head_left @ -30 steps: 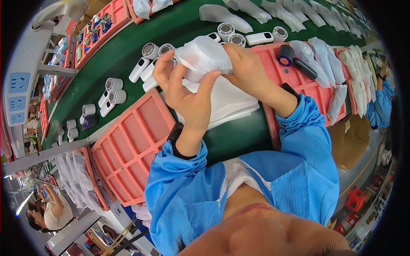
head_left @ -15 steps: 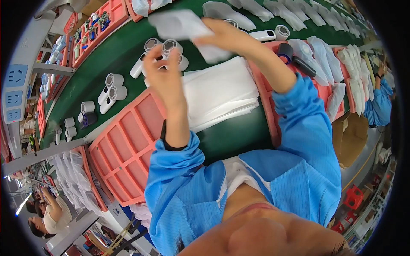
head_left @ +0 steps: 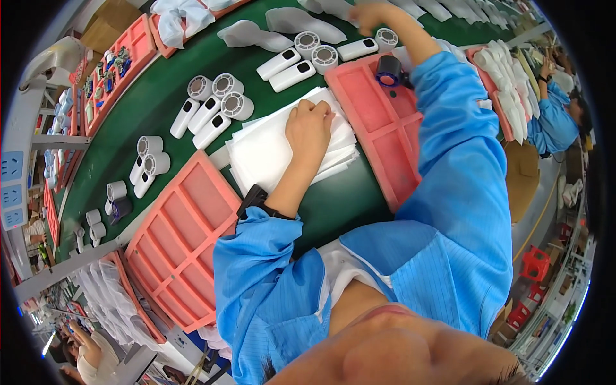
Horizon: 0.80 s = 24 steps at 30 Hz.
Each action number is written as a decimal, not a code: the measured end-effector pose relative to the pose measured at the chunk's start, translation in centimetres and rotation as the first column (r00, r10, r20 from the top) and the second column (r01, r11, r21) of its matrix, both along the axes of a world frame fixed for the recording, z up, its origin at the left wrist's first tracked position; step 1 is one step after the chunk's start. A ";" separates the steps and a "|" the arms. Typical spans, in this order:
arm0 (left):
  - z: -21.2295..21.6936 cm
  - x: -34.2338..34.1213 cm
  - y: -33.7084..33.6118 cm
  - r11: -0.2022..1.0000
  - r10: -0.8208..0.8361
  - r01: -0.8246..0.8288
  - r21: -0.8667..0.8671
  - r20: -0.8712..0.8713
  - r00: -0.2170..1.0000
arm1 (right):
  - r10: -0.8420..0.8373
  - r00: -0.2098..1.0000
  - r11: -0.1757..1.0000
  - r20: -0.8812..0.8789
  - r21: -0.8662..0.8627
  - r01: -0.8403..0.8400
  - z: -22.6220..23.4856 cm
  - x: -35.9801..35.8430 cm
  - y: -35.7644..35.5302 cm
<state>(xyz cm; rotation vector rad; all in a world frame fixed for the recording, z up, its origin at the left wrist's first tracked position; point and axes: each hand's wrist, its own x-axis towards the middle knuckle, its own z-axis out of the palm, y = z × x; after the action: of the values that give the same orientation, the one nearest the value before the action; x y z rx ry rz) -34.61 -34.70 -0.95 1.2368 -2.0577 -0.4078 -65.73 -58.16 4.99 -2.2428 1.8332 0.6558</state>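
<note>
1. The left hand (head_left: pixel 309 125) now lies palm down on the stack of white foam sheets (head_left: pixel 269 151), fingers curled loosely at the far edge of the top sheet; it presses the sheet and grips nothing that I can see. Half a second ago this hand was raised above the belt, sharing a white foam bag with the other hand.
2. The right hand (head_left: pixel 371 14) is stretched far out over the green conveyor belt (head_left: pixel 160 102), close to the top rim of the view. It is blurred there, so whether it is open or closed around something cannot be told; it seems to sit at a wrapped white bundle (head_left: pixel 305 22) lying on the belt.
3. The foam bag that was held up between both hands in the earlier frames is no longer in the air.
4. The stack of sheets sits on the belt between two pink compartment trays: the left tray (head_left: pixel 183 237) by the elbow and the right tray (head_left: pixel 378 128) under the right forearm.
5. Beyond the stack, white handheld fans (head_left: pixel 215 106) lie in small groups on the belt, just as they lay a second ago.
6. A purple-and-black tape roll (head_left: pixel 388 70) rests on the far end of the right tray, next to the blue sleeve (head_left: pixel 462 160).
</note>
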 end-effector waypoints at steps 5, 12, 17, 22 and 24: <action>0.6 2.5 -0.8 0.970 0.086 -0.055 0.238 -0.119 0.989 | -0.301 0.925 0.950 0.234 0.162 0.268 1.6 2.5 5.6; 1.7 5.9 -1.7 0.863 0.159 0.204 0.463 -0.630 0.760 | 0.107 0.672 0.872 0.732 -0.394 0.290 12.2 7.8 12.9; 6.9 7.1 -0.3 0.831 0.230 0.295 0.471 -0.775 0.589 | 0.334 0.492 0.851 0.804 -0.482 0.210 15.0 14.8 20.5; 9.8 8.2 1.2 0.936 0.212 0.199 0.291 -0.915 0.342 | 0.630 0.320 0.749 0.707 -0.663 -0.010 8.4 20.9 20.2; 11.0 8.9 1.4 0.937 0.222 0.211 0.279 -0.941 0.256 | 0.728 0.265 0.665 0.633 -0.746 -0.044 6.8 23.0 20.7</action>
<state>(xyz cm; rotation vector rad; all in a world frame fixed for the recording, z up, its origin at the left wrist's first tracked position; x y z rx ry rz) -25.75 -33.33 10.03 0.7593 -0.8384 -1.2442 -42.75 -37.45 11.82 -2.5331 0.8052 -1.2371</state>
